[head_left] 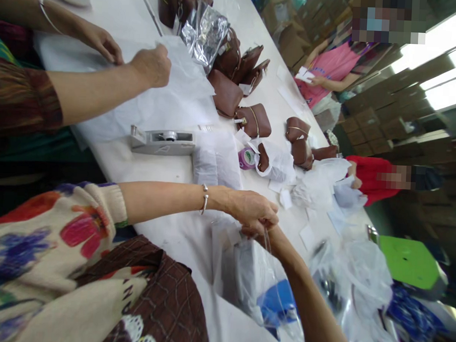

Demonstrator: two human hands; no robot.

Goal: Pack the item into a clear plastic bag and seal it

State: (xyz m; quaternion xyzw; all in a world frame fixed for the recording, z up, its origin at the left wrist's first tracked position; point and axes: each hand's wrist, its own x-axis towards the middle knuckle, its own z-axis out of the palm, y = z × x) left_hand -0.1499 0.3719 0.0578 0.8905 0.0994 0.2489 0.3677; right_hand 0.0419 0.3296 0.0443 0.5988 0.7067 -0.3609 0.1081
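Clutching a filled clear plastic bag (244, 267) near the bench's (163, 175) edge, left hand (252, 211) and right hand (269, 234) hide whether it's sealed.

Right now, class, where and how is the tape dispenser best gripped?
Probably grip the tape dispenser by its long sides, from above: the body is long, low and uncovered. A white package crowds its right end in the picture; the raised left end could be a cutter, so avoid it.

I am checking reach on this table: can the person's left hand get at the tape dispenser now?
Probably yes: nothing covers the tape dispenser, which stands near the left forearm, but the left hand would first have to release the clear bag.
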